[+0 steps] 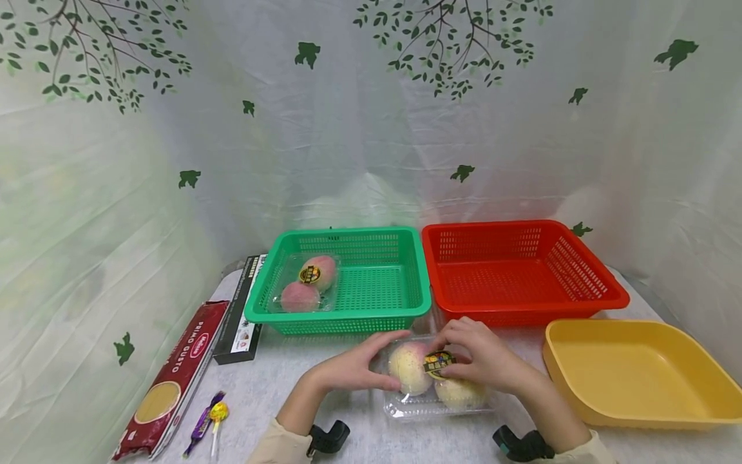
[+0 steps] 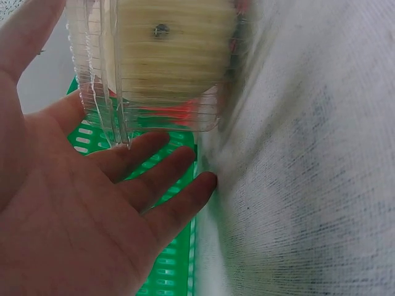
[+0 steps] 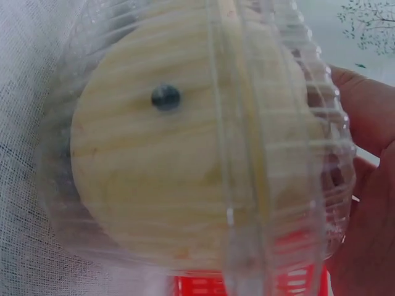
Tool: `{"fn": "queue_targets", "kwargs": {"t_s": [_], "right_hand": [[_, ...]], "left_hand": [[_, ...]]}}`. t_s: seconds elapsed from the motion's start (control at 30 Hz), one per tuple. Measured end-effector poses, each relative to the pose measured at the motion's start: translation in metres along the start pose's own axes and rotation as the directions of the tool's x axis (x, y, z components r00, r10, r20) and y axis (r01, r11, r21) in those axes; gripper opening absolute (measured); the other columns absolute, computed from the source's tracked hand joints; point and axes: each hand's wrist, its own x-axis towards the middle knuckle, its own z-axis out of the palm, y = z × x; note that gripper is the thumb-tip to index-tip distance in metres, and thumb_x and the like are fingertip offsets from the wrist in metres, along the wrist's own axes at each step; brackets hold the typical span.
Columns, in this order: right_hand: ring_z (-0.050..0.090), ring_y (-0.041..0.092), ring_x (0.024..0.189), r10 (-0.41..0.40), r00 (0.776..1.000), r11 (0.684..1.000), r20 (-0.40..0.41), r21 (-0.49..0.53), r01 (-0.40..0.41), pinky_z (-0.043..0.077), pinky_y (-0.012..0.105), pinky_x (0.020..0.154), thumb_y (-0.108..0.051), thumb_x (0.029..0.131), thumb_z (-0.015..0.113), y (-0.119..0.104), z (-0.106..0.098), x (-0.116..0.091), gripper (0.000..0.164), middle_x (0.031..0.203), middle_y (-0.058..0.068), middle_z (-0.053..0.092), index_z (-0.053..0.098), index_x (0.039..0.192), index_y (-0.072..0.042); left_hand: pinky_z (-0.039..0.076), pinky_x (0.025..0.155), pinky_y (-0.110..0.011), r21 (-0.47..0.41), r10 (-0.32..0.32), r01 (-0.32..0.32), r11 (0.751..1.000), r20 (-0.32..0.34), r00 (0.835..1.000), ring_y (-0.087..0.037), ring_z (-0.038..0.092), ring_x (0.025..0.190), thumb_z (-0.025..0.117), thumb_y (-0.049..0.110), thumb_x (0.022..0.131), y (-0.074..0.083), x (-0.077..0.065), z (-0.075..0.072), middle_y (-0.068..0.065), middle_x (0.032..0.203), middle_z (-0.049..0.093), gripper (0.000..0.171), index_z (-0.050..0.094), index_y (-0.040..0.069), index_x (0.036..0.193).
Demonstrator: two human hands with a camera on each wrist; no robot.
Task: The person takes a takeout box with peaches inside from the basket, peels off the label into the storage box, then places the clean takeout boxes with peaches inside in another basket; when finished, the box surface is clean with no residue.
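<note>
A clear plastic box [image 1: 406,407] with two yellow-pink peaches [image 1: 408,372] lies on the cloth at front centre, a black and gold label on its lid. My left hand [image 1: 362,366] is at the box's left side, thumb toward the near edge. In the left wrist view, that hand's fingers [image 2: 163,203] stretch loosely beside the ridged plastic. Over the lid, my right hand [image 1: 484,357] curls its fingers and thumb by the label, gripping the box from above. The right wrist view shows a pale peach [image 3: 166,160] through the box wall.
A green basket [image 1: 382,319] behind the hands holds another clear box [image 1: 277,303] with two pink peaches. To its right stand a red basket [image 1: 522,316] and a yellow tray [image 1: 649,380]. At left lie a red package [image 1: 174,380], a black box [image 1: 240,322], a purple-wrapped sweet [image 1: 203,422] and a lollipop [image 1: 218,412].
</note>
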Motion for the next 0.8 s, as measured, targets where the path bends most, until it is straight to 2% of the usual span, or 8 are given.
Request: {"fn": "queue_targets", "kwargs": {"t_s": [0.17, 0.3, 0.43, 0.67, 0.8], "right_hand": [[0.058, 0.008, 0.096, -0.061, 0.998, 0.994, 0.002, 0.087, 0.060, 0.050, 0.027, 0.084, -0.015, 0.084, 0.080, 0.002, -0.001, 0.000, 0.030, 0.103, -0.012, 0.070, 0.072, 0.111, -0.023], [0.062, 0.008, 0.097, -0.120, 0.993, 0.976, -0.014, 0.180, 0.121, 0.054, 0.025, 0.085, -0.003, 0.087, 0.073, 0.005, 0.000, 0.000, 0.030, 0.102, -0.006, 0.070, 0.073, 0.111, -0.020], [0.065, 0.011, 0.097, -0.146, 0.989, 0.953, -0.026, 0.263, 0.148, 0.056, 0.024, 0.084, -0.001, 0.091, 0.069, 0.006, -0.001, -0.001, 0.026, 0.101, -0.003, 0.070, 0.074, 0.109, -0.018], [0.064, 0.016, 0.095, -0.089, 0.995, 0.913, -0.048, 0.396, 0.100, 0.057, 0.026, 0.081, -0.006, 0.095, 0.065, -0.001, -0.011, -0.004, 0.021, 0.102, -0.001, 0.070, 0.075, 0.110, -0.017], [0.063, 0.014, 0.094, -0.017, 0.998, 0.910, -0.060, 0.412, 0.040, 0.059, 0.026, 0.080, -0.008, 0.095, 0.066, -0.004, -0.026, -0.008, 0.021, 0.104, -0.002, 0.069, 0.073, 0.111, -0.019]], "left_hand": [[0.031, 0.117, -0.054, 0.010, 0.006, -0.006, 1.000, 0.000, 1.000, -0.023, 0.031, 0.147, 0.077, 0.037, 0.087, -0.001, 0.000, 0.000, -0.002, 0.159, 0.033, 0.085, 0.029, 0.028, 0.157], [0.031, 0.117, -0.054, 0.008, 0.008, -0.008, 1.000, 0.000, 1.000, -0.023, 0.031, 0.147, 0.077, 0.036, 0.087, -0.001, 0.001, -0.001, -0.001, 0.159, 0.033, 0.085, 0.029, 0.028, 0.157], [0.030, 0.117, -0.054, 0.005, 0.006, -0.006, 1.000, -0.001, 1.000, -0.023, 0.030, 0.148, 0.077, 0.037, 0.087, -0.002, 0.001, 0.000, -0.001, 0.159, 0.032, 0.085, 0.029, 0.028, 0.157], [0.029, 0.118, -0.055, 0.010, 0.005, -0.005, 1.000, -0.004, 1.000, -0.024, 0.029, 0.148, 0.076, 0.038, 0.087, -0.002, 0.001, 0.000, -0.002, 0.160, 0.031, 0.084, 0.030, 0.031, 0.157], [0.029, 0.118, -0.054, 0.025, 0.010, -0.010, 1.000, -0.012, 1.000, -0.023, 0.030, 0.148, 0.077, 0.037, 0.087, -0.002, 0.001, 0.000, -0.002, 0.159, 0.033, 0.084, 0.031, 0.031, 0.157]]}}
